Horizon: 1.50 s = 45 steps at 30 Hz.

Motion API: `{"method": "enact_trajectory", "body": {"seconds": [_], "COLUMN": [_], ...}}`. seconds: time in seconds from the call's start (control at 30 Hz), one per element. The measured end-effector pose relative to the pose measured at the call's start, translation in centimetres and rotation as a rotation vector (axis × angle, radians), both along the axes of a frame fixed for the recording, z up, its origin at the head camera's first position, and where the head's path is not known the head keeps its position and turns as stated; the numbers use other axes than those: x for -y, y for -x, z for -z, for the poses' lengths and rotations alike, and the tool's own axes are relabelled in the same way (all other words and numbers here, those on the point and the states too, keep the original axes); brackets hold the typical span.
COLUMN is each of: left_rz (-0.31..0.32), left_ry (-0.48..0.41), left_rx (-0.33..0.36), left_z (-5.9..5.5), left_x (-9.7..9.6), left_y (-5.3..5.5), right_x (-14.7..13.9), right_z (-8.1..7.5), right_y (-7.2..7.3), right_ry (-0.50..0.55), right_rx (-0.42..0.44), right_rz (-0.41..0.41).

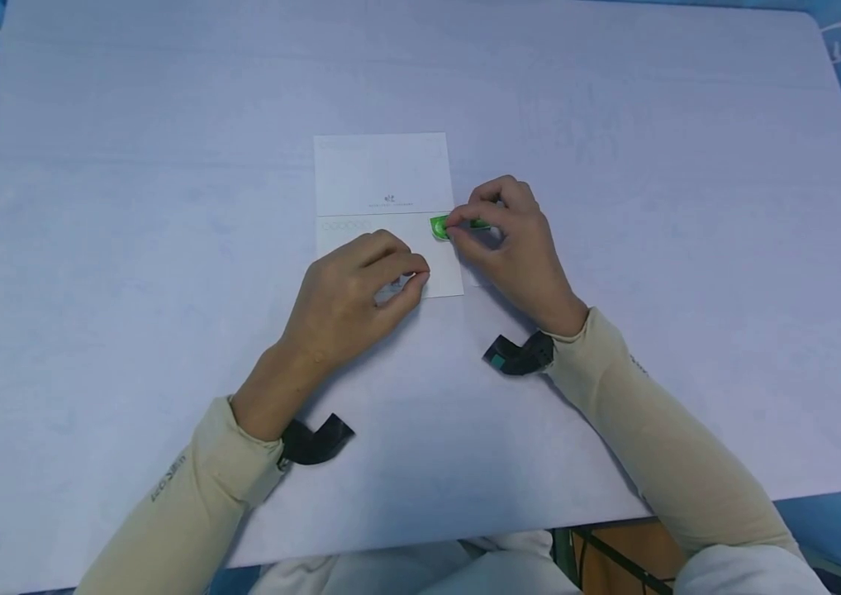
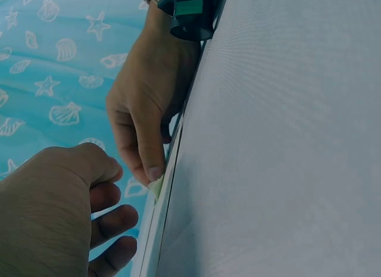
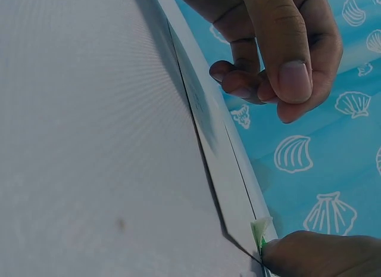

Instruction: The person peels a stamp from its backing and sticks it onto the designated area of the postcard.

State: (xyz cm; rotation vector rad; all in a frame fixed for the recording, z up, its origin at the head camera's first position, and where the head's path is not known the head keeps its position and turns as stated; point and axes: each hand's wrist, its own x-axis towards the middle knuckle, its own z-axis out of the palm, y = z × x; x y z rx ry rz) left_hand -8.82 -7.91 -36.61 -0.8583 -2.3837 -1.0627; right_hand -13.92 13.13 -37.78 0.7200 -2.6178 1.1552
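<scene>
A white sheet of paper or card [image 1: 383,169] lies flat near the middle of the table, crossed by a line and bearing a small grey print. My right hand [image 1: 517,235] pinches a thin green piece [image 1: 439,227] at the card's right edge; green also shows between its fingers. In the right wrist view, the green piece [image 3: 259,229] stands up from the card's edge. My left hand [image 1: 361,289] hovers over the lower part of the card, fingers loosely curled and thumb near the index finger. Nothing shows in its grasp.
The card rests on a large pale table [image 1: 168,289]. Black wrist mounts [image 1: 316,440] stick out inward from both wrists. Blue cloth with white shell prints [image 2: 65,50] surrounds the table. The person's lap is at the front edge.
</scene>
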Motion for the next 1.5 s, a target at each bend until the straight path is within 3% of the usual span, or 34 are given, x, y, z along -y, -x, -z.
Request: {"method": "enact_trajectory", "body": {"seconds": [0.37, 0.6, 0.7, 0.83, 1.03, 1.5], "left_rz": [0.007, -0.060, -0.079, -0.067, -0.049, -0.044], "left_ry": [0.007, -0.069, -0.085, -0.092, -0.086, -0.034], "left_rx": [0.002, 0.033, 0.051, 0.055, 0.042, 0.061], "left_z": [0.0, 0.0, 0.1, 0.2, 0.4, 0.3], "left_x": [0.0, 0.6, 0.8, 0.8, 0.4, 0.2], "left_y": [0.1, 0.2, 0.2, 0.2, 0.3, 0.4], "right_x": [0.0, 0.2, 0.0, -0.7, -1.5, -1.1], "right_z": [0.1, 0.0, -0.1, -0.3, -0.4, -0.2], "right_y": [0.0, 0.1, 0.0, -0.4, -0.9, -1.6], "right_ry": [-0.002, 0.050, 0.043, -0.068, -0.176, -0.226], "right_rx": [0.000, -0.030, -0.093, -0.164, -0.182, -0.259], "right_rz": [0.002, 0.007, -0.050, -0.137, -0.209, -0.325]}}
